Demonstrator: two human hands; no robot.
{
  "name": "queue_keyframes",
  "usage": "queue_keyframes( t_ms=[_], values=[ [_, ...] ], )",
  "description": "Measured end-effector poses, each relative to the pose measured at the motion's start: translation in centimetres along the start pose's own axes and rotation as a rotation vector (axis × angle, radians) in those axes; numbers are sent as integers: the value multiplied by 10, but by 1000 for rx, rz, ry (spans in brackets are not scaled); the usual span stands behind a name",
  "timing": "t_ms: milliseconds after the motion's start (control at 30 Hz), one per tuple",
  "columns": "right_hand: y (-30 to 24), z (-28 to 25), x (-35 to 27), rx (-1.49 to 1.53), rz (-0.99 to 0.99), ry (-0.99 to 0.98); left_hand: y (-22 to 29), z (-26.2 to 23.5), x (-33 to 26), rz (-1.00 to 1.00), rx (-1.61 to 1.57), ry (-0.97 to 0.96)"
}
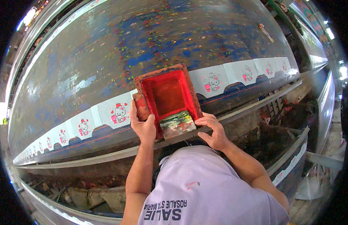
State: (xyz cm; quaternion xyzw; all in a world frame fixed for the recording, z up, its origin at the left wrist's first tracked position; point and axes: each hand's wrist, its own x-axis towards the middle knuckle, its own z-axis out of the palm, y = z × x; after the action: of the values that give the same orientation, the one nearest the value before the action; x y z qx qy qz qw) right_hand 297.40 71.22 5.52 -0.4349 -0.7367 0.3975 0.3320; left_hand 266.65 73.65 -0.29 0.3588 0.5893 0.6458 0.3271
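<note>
A small screen-printing frame (184, 80) with red-stained wooden sides sits at the near edge of the long table, over the row of printed cloth pieces. Its inside is coated with red ink. Across its near end lies a flat paint-smeared piece (177, 125), streaked green, black and white. My left hand (144, 125) grips the frame's left side, thumb toward the near corner. At the near right corner, my right hand (214, 130) holds the frame with fingers on the rim and thumb lower down. The cloth directly under the frame is hidden.
White cloth pieces with red and black cartoon prints (117, 112) run along the near edge, continuing on the right (213, 82). The paint-spotted table (95, 48) stretches beyond. A narrow ledge (253, 105) borders it. Below are cluttered shelves (93, 197); another table stands at right.
</note>
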Motion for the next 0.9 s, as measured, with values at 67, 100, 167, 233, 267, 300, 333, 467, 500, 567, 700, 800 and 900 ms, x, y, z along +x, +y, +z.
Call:
queue_keyframes(
  t_ms=[67,100,167,233,267,300,333,467,500,567,700,800,900],
  values=[
    [-5,5,2,-49,15,44,1,1,1,-19,62,14],
    [-7,7,4,-75,23,67,1,1,0,-7,47,5],
    [-15,10,7,-314,-142,75,1,2,0,-25,29,7],
    [-23,15,10,-433,-246,15,0,3,0,-31,17,13],
    [-25,19,13,-433,-271,-47,-2,3,0,-54,24,27],
    [-27,22,17,-432,-283,-117,-3,3,1,-33,8,13],
    [-28,25,21,-454,-302,-162,-4,2,1,-37,-3,12],
    [-27,35,36,-570,-374,-185,-7,1,1,18,29,9],
    [-27,35,38,-566,-375,-189,-8,1,1,-9,-9,-4],
    [-30,36,42,-560,-383,-178,-6,0,2,-55,-77,-22],
    [-42,46,55,-588,-383,-164,1,0,3,-68,-121,-48],
    [-46,49,72,-628,-362,-194,3,0,4,-34,-82,-41],
    [-51,41,78,-632,-302,-235,2,0,4,-49,-146,-55]
  ],
)
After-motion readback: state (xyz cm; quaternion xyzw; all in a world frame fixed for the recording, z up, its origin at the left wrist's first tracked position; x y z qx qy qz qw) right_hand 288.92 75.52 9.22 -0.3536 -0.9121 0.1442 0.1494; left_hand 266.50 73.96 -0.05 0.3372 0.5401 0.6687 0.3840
